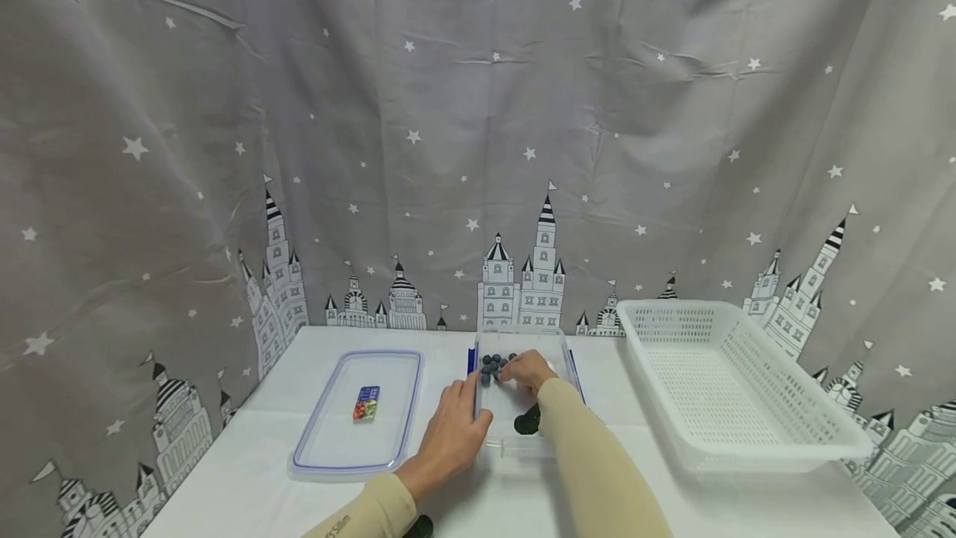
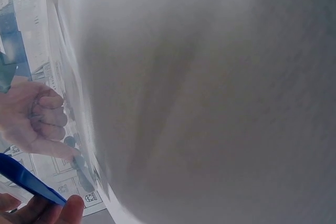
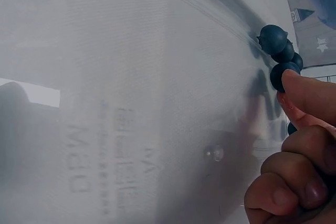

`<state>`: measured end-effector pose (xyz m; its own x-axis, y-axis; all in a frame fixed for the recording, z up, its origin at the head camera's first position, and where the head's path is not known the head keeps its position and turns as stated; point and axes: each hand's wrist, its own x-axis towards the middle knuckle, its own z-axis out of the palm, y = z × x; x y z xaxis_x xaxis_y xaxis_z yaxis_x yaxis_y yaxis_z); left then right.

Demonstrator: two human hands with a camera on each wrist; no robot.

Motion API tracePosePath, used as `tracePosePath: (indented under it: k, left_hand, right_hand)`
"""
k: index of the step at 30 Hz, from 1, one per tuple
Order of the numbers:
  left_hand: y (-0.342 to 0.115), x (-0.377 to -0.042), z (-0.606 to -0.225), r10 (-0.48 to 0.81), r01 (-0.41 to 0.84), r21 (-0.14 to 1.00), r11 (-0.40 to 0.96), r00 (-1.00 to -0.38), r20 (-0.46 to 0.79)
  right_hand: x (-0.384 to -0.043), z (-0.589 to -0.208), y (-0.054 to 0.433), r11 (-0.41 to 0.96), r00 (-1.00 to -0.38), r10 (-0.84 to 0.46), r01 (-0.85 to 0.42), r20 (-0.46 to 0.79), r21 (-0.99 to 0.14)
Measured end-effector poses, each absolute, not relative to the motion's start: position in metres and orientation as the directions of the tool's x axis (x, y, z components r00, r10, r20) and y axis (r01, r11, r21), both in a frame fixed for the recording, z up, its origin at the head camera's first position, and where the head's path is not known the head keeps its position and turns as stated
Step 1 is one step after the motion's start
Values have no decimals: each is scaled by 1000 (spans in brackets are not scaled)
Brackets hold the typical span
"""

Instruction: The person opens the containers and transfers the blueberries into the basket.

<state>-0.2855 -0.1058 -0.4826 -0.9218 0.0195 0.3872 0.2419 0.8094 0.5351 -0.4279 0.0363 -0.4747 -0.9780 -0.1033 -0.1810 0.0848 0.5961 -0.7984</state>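
Observation:
In the head view, a clear plastic food container (image 1: 515, 444) with blue side latches stands in the middle of the white table. Several blueberries (image 1: 487, 361) lie clustered at its far left inside. My right hand (image 1: 529, 370) reaches down into it. There the thumb and index finger pinch a blueberry (image 3: 284, 75) beside others, while the remaining fingers curl into the palm. At the container's left side, my left hand (image 1: 457, 426) grips the wall. Its fingers (image 2: 75, 209) lie against a blue latch (image 2: 26, 178) in the left wrist view.
A clear lid (image 1: 351, 448) with a blue seal and a fruit label (image 1: 366, 403) lies at the left. At the right stands a white perforated basket (image 1: 777, 438). A grey curtain (image 1: 448, 106) with printed castles hangs behind the table.

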Motion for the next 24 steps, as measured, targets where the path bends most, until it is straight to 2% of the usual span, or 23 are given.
tracePosePath:
  k: [12,24]
  left_hand:
    - [-106,-284,-482,-4,217,521,826,-920,391]
    - [-106,-285,-482,-8,201,528,825,-930,367]
  right_hand:
    - [-430,-468,42,573,-975,-154,45,-162,-818]
    - [-425,-440,48,585,-969,-193,10,-152,-811]
